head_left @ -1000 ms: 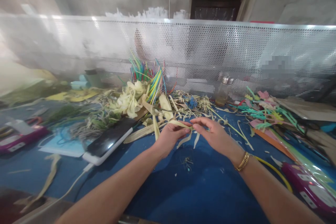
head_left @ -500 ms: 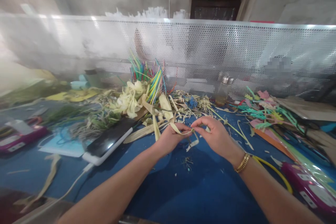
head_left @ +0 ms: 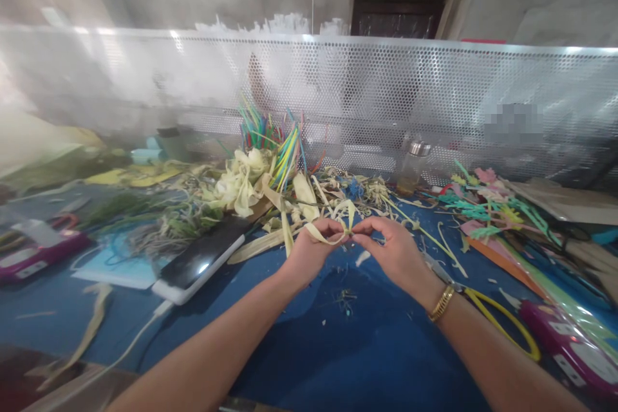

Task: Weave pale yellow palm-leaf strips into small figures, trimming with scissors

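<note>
Both hands meet above the blue table (head_left: pixel 376 341), fingertips nearly touching. Between them is a pale yellow-green strip of corn husk (head_left: pixel 351 209), curled into a loop that rises above the fingers. My left hand (head_left: pixel 311 251) is closed on the strip, one length of it running across the fingers. My right hand (head_left: pixel 393 251), with a gold band at the wrist, pinches the same strip where it looks gathered or knotted; the exact spot is hidden by the fingertips. Beyond the hands lies a heap of dried husks (head_left: pixel 304 196).
A phone on a white power bank (head_left: pixel 203 257) lies left, with a cable. Yellow-handled pliers or cutters (head_left: pixel 502 328) rest by my right wrist. Purple power strips (head_left: pixel 570 347) sit at the right and left. A glass bottle (head_left: pixel 412 167) and a perforated metal screen (head_left: pixel 376 90) stand behind.
The strip's end that hung below my fingers now loops upward above them. Both hands have shifted slightly left and closer together, and more of the yellow-handled tool shows.
</note>
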Action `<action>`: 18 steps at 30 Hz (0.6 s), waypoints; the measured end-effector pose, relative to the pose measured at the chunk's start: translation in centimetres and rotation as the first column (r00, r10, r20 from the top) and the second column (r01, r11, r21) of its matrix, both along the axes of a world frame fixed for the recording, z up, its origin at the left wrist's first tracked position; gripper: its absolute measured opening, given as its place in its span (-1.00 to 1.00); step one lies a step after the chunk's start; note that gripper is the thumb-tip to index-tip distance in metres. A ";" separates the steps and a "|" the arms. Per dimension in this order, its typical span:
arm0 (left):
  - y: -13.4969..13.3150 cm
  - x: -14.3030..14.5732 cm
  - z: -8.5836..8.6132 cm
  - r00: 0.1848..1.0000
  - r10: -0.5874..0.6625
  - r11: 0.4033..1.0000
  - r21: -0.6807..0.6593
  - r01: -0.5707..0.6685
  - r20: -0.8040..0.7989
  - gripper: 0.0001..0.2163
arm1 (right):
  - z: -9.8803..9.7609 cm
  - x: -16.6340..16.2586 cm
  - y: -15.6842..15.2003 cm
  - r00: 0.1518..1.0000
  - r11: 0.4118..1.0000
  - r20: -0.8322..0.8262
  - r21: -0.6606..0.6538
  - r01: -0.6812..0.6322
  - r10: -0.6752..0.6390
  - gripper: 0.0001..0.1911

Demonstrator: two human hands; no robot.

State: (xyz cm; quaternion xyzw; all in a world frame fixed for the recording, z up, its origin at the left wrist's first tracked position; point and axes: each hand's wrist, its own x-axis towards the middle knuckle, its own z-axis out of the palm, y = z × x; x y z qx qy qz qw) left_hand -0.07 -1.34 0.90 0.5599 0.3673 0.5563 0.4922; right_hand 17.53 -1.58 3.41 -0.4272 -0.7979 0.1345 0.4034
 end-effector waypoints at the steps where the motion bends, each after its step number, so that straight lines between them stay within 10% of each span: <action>1: -0.1 0.0 0.0 1.000 -0.006 1.000 -0.001 0.006 0.005 -0.77 | 0.0 0.0 0.0 1.000 1.000 -0.001 0.009 -0.002 0.002 -0.89; 18: -0.5 0.4 0.0 0.993 -0.079 0.996 -0.026 0.082 0.089 -0.83 | 1.0 0.9 0.2 0.972 0.988 0.214 0.141 0.069 -0.099 -0.88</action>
